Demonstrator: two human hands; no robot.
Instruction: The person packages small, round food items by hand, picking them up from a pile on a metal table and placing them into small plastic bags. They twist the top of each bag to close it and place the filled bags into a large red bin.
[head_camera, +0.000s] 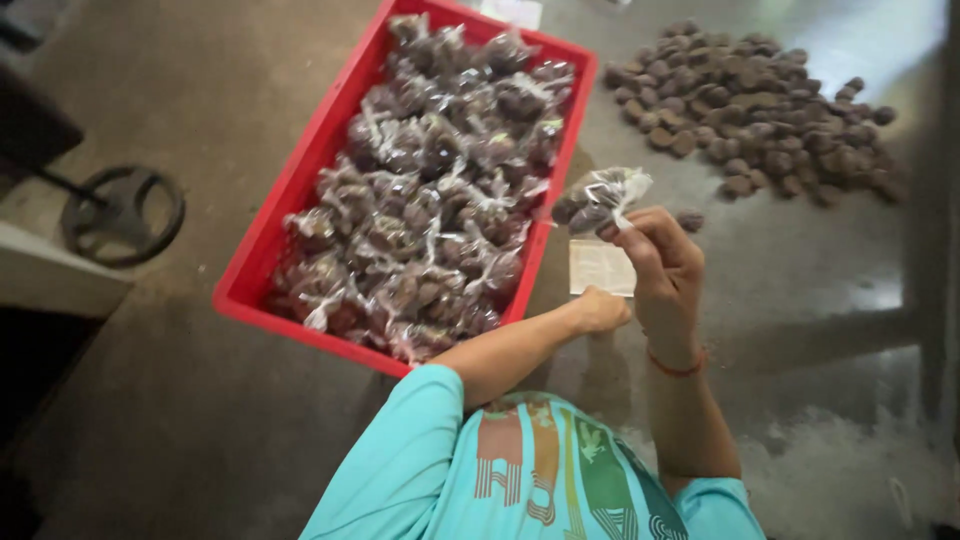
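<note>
**Asker:** Head view, looking straight down — what are the hands doing?

**Describer:** The right hand (662, 262) is raised with its fingers pinched on the tied neck of a small clear bag (598, 196) filled with dark round pieces. The bag hangs in the air just off the right edge of a red crate (262, 268). The left hand (600, 308) is closed in a loose fist just below it, beside the right wrist; I cannot tell whether it grips anything. A pale paper slip (601, 267) shows between the two hands.

**Asker:** What carries everything?

**Describer:** A grey concrete floor (200, 420). The crate sits near the middle, packed with many matching tied bags. Toward the far right corner of the floor lies a loose heap of brown pieces (760, 105). A dark wheel-shaped object (122, 214) rests at the left edge.

**Asker:** How should the knotting be handled well?

**Describer:** Judging from the grip, the pinch should sit close above the contents, so the neck stays tight and nothing slips out. Keeping the bag hanging upright lets the pieces settle at the bottom. The thin plastic looks easy to tear, so a firm but gentle pull on the tie seems wise.
</note>
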